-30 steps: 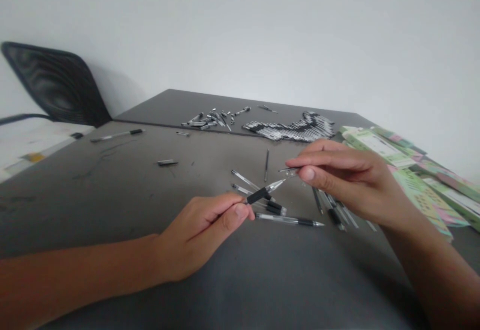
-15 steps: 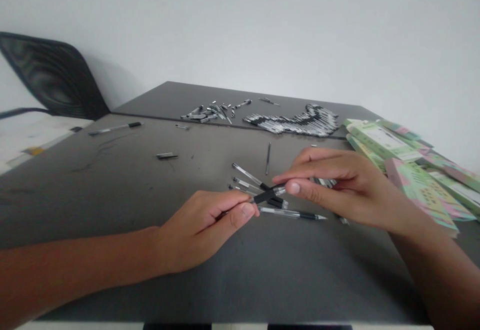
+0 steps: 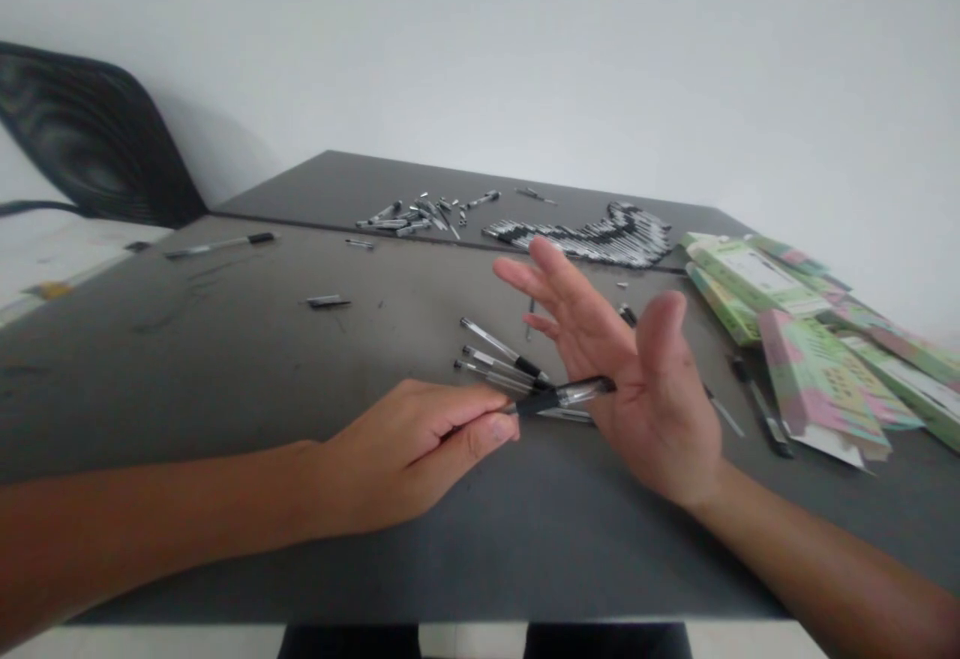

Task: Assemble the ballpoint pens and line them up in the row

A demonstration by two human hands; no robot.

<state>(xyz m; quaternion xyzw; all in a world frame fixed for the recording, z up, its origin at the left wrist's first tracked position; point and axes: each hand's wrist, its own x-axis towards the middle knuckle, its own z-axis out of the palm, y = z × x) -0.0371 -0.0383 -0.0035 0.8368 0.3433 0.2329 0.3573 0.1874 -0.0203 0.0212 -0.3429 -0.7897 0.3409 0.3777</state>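
My left hand (image 3: pixel 431 449) is closed round one end of a pen (image 3: pixel 551 400) with a black grip and a black cap on its far end. The pen's other end is hidden inside my fist. My right hand (image 3: pixel 637 389) is open, fingers spread and palm showing, with the capped end of the pen against or just before the palm. Beneath the hands several clear pens (image 3: pixel 495 347) with black grips lie on the dark table, partly covered by the right hand.
Rows of pens (image 3: pixel 600 239) lie at the back, left of which is a heap of loose pen parts (image 3: pixel 424 216). Green and pink boxes (image 3: pixel 814 369) are piled on the right, with a black-capped pen (image 3: pixel 761 407) beside them. Single pens (image 3: pixel 221 246) lie left; a mesh chair (image 3: pixel 90 139) stands behind.
My right hand has let go of the pen's end and turned, opening its fingers with the palm showing. A black cap now shows on the pen. My left hand keeps its hold.
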